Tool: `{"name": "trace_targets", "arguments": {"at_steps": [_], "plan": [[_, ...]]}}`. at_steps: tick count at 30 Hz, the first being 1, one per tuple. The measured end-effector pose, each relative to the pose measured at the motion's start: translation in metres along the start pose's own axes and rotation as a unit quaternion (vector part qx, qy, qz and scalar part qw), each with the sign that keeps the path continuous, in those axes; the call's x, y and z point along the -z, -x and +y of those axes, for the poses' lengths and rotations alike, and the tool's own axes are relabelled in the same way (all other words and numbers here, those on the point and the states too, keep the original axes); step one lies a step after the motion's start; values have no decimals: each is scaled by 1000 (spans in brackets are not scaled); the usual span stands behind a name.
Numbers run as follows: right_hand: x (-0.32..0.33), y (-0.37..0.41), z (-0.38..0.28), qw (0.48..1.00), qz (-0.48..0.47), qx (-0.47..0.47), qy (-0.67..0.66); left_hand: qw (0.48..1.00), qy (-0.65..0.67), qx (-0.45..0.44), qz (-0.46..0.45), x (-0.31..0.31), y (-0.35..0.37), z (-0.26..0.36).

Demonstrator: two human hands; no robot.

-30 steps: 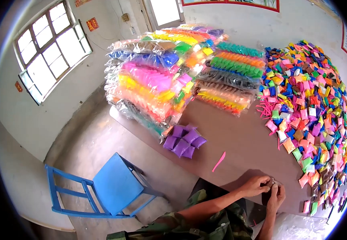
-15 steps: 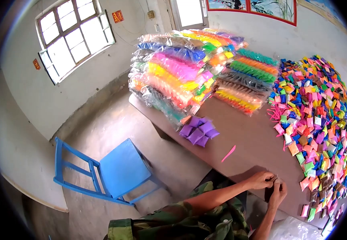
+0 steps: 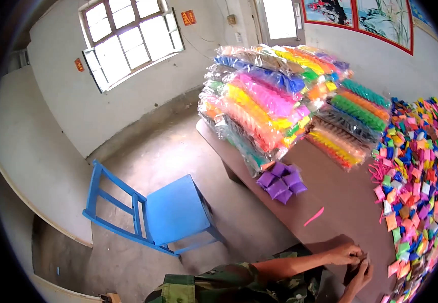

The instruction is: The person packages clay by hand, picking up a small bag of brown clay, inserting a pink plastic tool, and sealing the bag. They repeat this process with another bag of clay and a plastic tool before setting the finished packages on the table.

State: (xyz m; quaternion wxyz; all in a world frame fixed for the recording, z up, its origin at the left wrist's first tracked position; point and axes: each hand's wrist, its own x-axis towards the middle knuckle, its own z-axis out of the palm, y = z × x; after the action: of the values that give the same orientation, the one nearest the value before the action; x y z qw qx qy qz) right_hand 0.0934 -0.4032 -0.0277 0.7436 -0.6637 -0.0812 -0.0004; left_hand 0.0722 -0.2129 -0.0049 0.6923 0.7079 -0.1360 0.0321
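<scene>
My left hand (image 3: 345,253) and my right hand (image 3: 362,272) meet at the near edge of the brown table (image 3: 330,197). Both pinch a small item between the fingertips; it is too small to identify. A pink stick (image 3: 313,216) lies on the table a little beyond my hands. Farther back sits a cluster of purple packets (image 3: 281,183). A broad heap of small multicoloured packets (image 3: 421,171) spreads along the right side of the table.
Clear bags packed with coloured packets (image 3: 274,101) are stacked high at the table's far end. A blue wooden chair (image 3: 153,212) stands on the concrete floor to the left. A window (image 3: 128,35) and door are in the far wall.
The view has swung left and down, so the table and heap slid toward the right edge. My hands stay together on the same small item.
</scene>
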Motion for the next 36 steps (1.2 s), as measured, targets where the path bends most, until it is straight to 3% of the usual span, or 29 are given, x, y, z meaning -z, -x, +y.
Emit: {"name": "trace_targets", "arguments": {"at_steps": [2, 4, 6, 8, 10, 12, 14, 16, 18, 20, 26, 32, 36], "plan": [[0, -5, 0, 999, 14, 4, 34, 995, 100, 15, -18, -8, -3, -21], [5, 6, -2, 983, 51, -102, 145, 996, 85, 14, 4, -6, 4, -3], [17, 7, 12, 981, 47, -123, 141, 999, -23, -4, 37, -6, 10, 9], [24, 4, 16, 981, 69, -96, 153, 999, 12, 31, 13, -3, 9, 17], [6, 4, -3, 991, 65, -69, 99, 996, -70, 58, -4, -8, 7, 20], [-4, 8, 0, 998, 41, 31, 18, 987, -152, 55, -3, -1, 8, 25], [4, 13, -9, 1000, -5, -7, 24, 991, -132, -5, 27, 0, 11, 23], [-8, 16, -21, 992, 35, 48, 109, 993, -104, 62, 8, 0, 11, 32], [-14, 20, -28, 990, 60, 35, 119, 996, -49, 70, 12, -2, 11, 32], [-20, 19, -37, 995, 52, 32, 82, 984, -74, 162, -19, 4, 11, 35], [-20, 15, -51, 993, 29, 80, 83, 987, -102, 127, 4, -1, 10, 40], [-24, 14, -57, 995, 31, 36, 93, 987, -56, 152, -2, 1, 10, 31], [-17, 14, -52, 996, 26, 46, 77, 979, -97, 181, -20, -1, 8, 42]]}}
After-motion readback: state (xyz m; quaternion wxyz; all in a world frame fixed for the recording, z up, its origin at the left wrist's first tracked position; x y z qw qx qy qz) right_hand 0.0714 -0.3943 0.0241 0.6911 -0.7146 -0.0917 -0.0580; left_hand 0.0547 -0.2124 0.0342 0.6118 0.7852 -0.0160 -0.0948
